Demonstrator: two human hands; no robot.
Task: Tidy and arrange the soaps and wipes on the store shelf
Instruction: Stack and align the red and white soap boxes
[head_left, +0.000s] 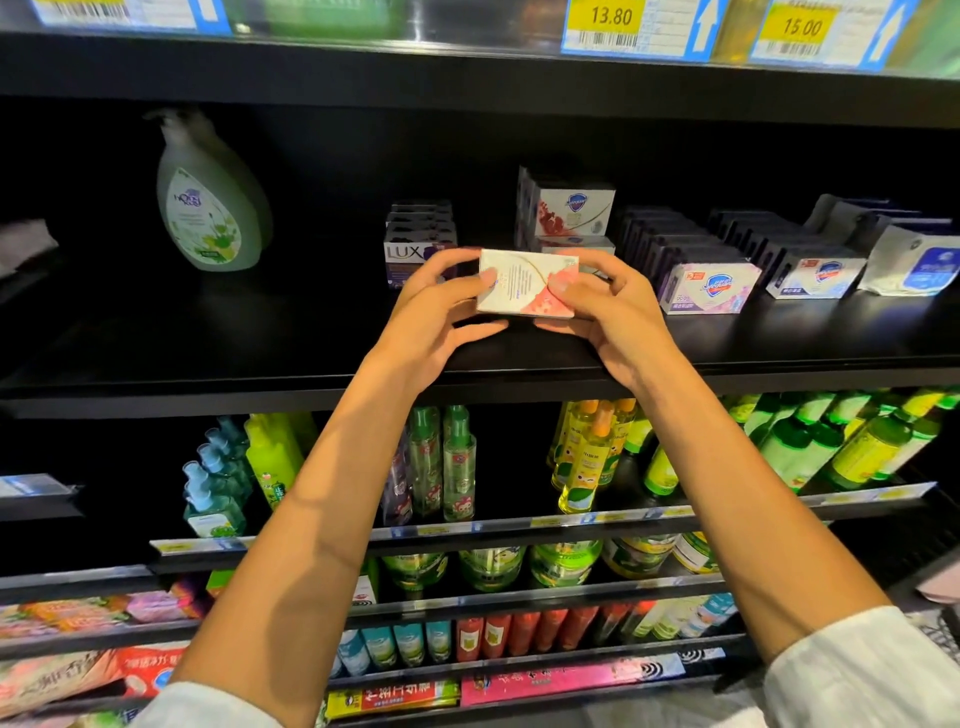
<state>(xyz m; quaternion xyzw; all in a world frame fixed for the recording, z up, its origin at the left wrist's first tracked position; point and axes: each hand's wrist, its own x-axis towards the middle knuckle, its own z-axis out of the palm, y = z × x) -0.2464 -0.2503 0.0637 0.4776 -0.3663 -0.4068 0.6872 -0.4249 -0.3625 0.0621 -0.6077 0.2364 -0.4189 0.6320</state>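
Two hands on one box: a white-and-pink cardboard soap carton (527, 283) sits pinched between them, held just above the front of the black store shelf (311, 358). The left hand (441, 312) curls around its left end, thumb on the face; the right hand (605, 306) grips the right end the same way. Its long axis runs side to side, straight across from palm to palm, so neither hand is nearer. Just behind the left fingertips stands a row of purple LUX soap boxes (415, 249); behind the right hand, a stack of white-and-red soap boxes (569, 210). I'd say the carton goes straight forward onto that stack. Well off right lie pale pink soap boxes (709, 288), and far left a green pump bottle (208, 208).
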